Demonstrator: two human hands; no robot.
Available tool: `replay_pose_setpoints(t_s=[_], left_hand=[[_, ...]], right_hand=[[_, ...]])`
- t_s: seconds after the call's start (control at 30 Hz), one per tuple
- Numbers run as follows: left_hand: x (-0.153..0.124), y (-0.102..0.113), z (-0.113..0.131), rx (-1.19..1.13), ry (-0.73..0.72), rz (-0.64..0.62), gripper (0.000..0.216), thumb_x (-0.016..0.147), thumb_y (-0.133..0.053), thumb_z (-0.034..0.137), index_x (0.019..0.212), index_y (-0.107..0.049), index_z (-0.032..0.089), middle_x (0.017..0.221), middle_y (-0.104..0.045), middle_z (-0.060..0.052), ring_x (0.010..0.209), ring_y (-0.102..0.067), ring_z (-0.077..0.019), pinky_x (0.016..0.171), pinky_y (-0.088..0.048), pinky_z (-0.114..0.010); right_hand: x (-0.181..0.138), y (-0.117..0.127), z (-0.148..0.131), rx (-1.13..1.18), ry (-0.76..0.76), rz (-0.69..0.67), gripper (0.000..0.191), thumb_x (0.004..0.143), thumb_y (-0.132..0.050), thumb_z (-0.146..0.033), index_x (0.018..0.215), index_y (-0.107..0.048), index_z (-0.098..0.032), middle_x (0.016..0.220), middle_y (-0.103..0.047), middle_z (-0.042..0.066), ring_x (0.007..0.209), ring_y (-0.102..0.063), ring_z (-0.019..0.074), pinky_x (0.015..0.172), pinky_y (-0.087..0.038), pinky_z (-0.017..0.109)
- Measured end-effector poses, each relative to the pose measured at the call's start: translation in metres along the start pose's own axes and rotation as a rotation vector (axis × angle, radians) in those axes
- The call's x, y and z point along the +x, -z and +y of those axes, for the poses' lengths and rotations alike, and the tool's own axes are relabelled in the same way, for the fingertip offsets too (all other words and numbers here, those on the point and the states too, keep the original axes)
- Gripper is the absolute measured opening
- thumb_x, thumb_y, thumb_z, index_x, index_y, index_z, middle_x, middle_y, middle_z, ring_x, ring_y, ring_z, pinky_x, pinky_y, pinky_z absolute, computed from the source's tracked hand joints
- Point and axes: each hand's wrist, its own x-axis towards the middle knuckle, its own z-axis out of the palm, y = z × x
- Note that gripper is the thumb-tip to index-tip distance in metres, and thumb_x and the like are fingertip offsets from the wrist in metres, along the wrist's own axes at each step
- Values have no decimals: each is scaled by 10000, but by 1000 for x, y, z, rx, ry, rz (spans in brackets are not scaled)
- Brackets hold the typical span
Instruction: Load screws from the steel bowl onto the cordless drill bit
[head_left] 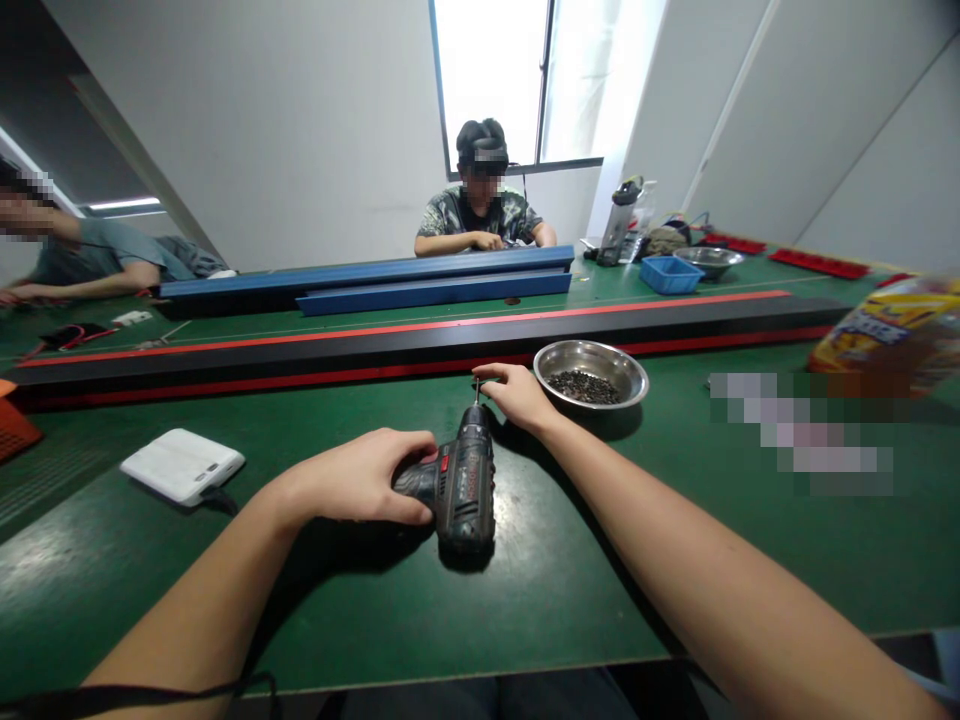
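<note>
My left hand (375,475) is wrapped round the handle of a dark cordless drill (466,490) with a red switch. The drill lies on its side, low over the green table, its bit pointing away from me. At the tip of the bit (477,393), my right hand (517,392) is closed in a pinch on a tiny dark piece that looks like a screw. Just right of that hand stands a steel bowl (634,385) with a heap of small dark screws (585,387) in it.
A long black and red rail (360,352) crosses the table beyond my hands. Blue rails (442,285) lie farther back, before a seated person (480,215). A white power bank (182,466) is at left, a snack bag (885,335) at right, a blue basket (671,277) behind the bowl.
</note>
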Motion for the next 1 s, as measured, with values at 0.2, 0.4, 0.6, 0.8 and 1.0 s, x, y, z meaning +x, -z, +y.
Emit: replay_pose_setpoints(t_s=[0.2,0.4,0.6,0.8,1.0], left_hand=[[-1,1,1,12,10,5,384,771,-805,409,1072,-639,236,958,-697,30,851,-646,-199,719,-443,-283],[-1,0,0,3,3,7,390,770,-805,407,1080,-640,237,955,-700,33,843,-648,-195,710,-445,-278],[0,-1,-2,7,-9,8,398,770,-813,418,1080,-635,244,965,-699,41,853,-651,-190,720,-450,-275],[0,-1,-2,9,-13,9,394,773,-811,422,1074,-636,237,970,-697,33,859,-649,-194,732,-450,-278],[1,1,-3,-7,-18,-1,425,768,-819,446,1088,-645,229,969,-705,25,850,-649,-197,719,-451,-273]], right_hand=[[4,-1,5,19,10,-16,329,879,-614,-155,1161,-784,-149,1237,-775,114,1183,-719,236,1101,-505,365],[7,-4,11,156,10,22,543,825,-585,-107,1364,-638,-147,1211,-765,121,1127,-723,225,1033,-545,393],[7,-4,13,172,16,18,530,802,-550,-80,1319,-649,-137,1206,-761,120,1122,-722,219,1039,-544,389],[5,-2,8,39,6,-2,388,821,-578,-82,1144,-778,-163,1234,-777,101,1174,-723,215,1094,-513,344],[1,-2,1,-36,-4,74,389,851,-596,-99,1198,-772,-92,1243,-772,141,1181,-724,227,1103,-506,331]])
